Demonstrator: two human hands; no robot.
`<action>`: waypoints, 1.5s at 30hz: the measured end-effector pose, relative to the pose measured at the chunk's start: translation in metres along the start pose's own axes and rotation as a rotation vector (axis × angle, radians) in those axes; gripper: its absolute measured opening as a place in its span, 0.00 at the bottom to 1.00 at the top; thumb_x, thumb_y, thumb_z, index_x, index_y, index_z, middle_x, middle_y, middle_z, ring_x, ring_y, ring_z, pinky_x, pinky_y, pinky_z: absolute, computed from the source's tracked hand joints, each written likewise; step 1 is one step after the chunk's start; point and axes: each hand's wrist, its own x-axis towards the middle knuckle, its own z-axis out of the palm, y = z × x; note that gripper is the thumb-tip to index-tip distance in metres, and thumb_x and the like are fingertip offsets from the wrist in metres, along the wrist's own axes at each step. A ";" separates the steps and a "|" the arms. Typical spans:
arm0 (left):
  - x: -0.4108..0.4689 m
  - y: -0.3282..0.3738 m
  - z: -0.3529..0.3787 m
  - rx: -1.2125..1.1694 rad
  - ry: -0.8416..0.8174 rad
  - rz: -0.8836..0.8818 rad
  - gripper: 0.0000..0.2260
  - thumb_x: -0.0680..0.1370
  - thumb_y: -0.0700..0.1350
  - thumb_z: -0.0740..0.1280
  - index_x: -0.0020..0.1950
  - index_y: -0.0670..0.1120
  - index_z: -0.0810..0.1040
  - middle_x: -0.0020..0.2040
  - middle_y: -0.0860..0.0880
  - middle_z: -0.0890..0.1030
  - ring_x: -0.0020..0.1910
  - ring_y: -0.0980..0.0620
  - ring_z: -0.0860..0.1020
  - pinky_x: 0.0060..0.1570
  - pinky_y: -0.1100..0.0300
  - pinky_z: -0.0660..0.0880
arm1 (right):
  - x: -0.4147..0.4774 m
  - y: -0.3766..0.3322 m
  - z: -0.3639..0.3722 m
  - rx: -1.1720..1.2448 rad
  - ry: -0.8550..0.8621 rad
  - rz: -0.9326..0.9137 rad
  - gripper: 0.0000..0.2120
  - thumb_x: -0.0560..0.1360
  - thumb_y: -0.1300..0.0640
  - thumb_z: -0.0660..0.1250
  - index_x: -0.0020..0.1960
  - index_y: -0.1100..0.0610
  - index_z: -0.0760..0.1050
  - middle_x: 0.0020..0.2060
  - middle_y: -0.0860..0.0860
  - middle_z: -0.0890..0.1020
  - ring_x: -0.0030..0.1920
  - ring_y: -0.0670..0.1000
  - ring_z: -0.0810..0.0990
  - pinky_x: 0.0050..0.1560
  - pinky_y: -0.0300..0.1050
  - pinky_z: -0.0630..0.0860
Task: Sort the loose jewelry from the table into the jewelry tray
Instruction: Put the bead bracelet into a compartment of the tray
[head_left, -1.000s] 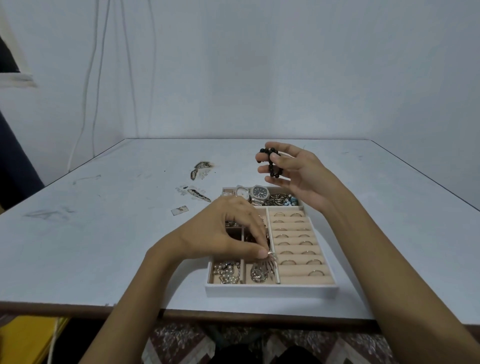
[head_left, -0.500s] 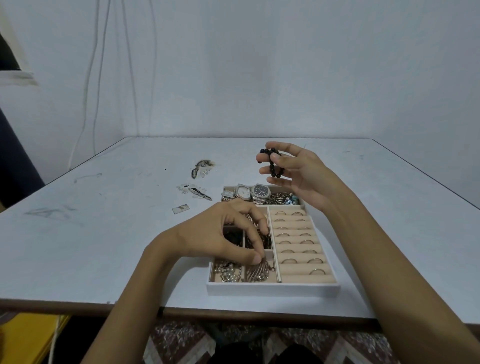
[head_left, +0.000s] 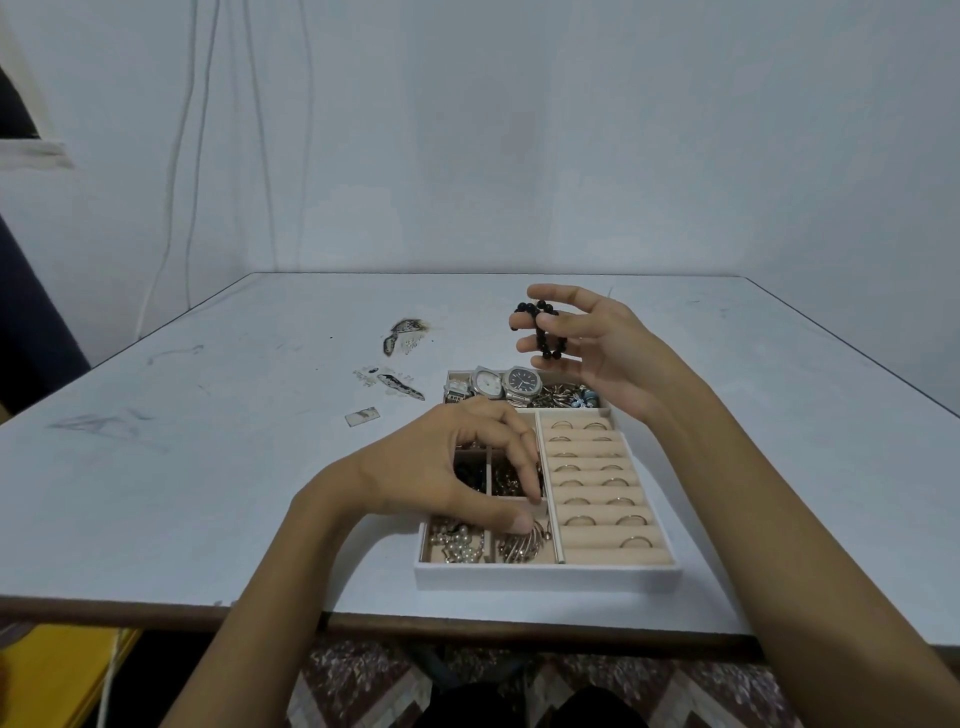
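Black round-bead bracelet (head_left: 540, 332) is held up in the right hand (head_left: 602, 353), over the far end of the white jewelry tray (head_left: 545, 576).

Right-hand fingers (head_left: 561, 294) curl round the beads, in the air above the silver watches (head_left: 498, 384). The left hand (head_left: 447, 467) hangs over the tray's small boxes with its fingers bent down, and its thumb tip is just by the shiny silver bangles (head_left: 519, 548) in a near box. I cannot tell if it holds them. White pearls (head_left: 460, 543) lie in the next box. The tray sits on the white table (head_left: 208, 467).
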 end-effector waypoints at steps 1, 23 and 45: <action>0.000 -0.001 -0.001 -0.014 0.018 0.007 0.10 0.66 0.43 0.79 0.45 0.47 0.84 0.53 0.56 0.78 0.61 0.53 0.74 0.66 0.56 0.68 | 0.000 0.000 0.000 -0.003 -0.004 0.003 0.15 0.76 0.66 0.65 0.63 0.58 0.74 0.50 0.56 0.85 0.44 0.53 0.82 0.49 0.49 0.78; 0.003 -0.061 -0.009 0.615 0.393 -0.599 0.19 0.83 0.50 0.47 0.73 0.46 0.63 0.74 0.49 0.64 0.74 0.52 0.59 0.73 0.46 0.52 | -0.013 -0.007 0.025 -0.106 -0.222 -0.058 0.18 0.69 0.58 0.70 0.58 0.57 0.78 0.37 0.49 0.83 0.38 0.48 0.79 0.43 0.40 0.74; 0.005 -0.066 -0.009 0.645 0.336 -0.643 0.21 0.83 0.52 0.48 0.75 0.48 0.59 0.77 0.49 0.57 0.77 0.54 0.52 0.74 0.45 0.47 | -0.036 -0.006 0.060 -0.790 -0.866 0.033 0.11 0.70 0.64 0.74 0.53 0.61 0.83 0.48 0.61 0.84 0.51 0.63 0.82 0.57 0.67 0.74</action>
